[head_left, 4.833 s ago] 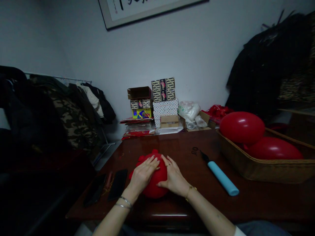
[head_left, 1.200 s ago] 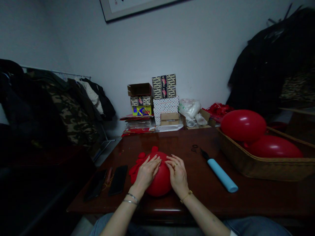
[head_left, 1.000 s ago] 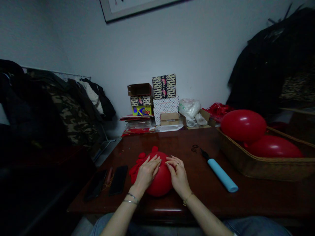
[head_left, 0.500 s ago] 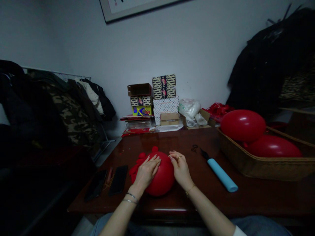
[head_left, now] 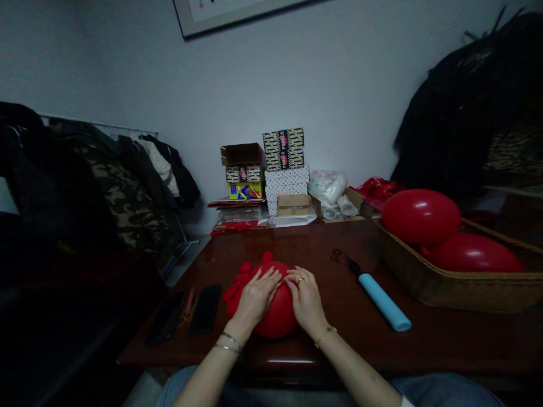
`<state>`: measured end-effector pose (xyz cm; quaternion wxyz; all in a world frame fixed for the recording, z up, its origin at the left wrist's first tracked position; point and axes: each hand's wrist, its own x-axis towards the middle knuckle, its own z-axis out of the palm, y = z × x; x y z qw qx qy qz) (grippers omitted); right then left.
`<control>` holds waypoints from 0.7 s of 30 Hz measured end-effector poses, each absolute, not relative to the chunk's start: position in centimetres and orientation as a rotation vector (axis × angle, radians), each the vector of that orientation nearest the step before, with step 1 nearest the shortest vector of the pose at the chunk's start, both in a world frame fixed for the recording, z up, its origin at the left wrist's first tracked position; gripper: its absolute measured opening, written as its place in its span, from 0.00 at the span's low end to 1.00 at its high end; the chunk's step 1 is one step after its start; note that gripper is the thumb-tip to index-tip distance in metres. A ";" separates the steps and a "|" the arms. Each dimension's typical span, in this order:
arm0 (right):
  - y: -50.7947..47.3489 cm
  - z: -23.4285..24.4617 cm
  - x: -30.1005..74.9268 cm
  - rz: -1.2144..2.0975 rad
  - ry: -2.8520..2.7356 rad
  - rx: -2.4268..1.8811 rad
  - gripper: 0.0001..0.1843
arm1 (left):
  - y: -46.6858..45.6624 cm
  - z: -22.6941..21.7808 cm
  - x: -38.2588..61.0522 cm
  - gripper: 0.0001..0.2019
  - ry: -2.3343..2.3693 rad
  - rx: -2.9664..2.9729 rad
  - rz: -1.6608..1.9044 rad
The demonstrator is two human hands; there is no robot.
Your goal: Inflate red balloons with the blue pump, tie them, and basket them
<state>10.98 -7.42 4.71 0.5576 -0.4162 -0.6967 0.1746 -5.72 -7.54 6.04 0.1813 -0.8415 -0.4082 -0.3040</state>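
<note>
Head view: one red balloon (head_left: 278, 319), inflated, near the front edge of the table (head_left: 339, 339), between my two hands; outline near round, so I read no clear long axis, and its pointing I cannot tell, the neck not being distinguishable. Left hand (head_left: 255, 297): fingers extended, laid over the balloon's top and left side. Right hand (head_left: 306, 297): half-curled, thumb and forefinger close together at its upper right; whether they grip rubber, I cannot tell.
</note>
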 end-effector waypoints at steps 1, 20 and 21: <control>-7.4 4.7 11.0 0.425 -1.649 -0.978 0.11 | -7.6 6.1 -5.7 0.13 -1.145 -2.380 -0.861; -8.6 6.3 12.4 0.324 -1.981 -0.991 0.10 | -7.4 6.1 -6.1 0.13 -1.173 -2.339 -0.956; -8.6 6.2 12.5 0.322 -1.979 -0.996 0.10 | -7.4 6.0 -6.1 0.13 -1.168 -2.340 -0.961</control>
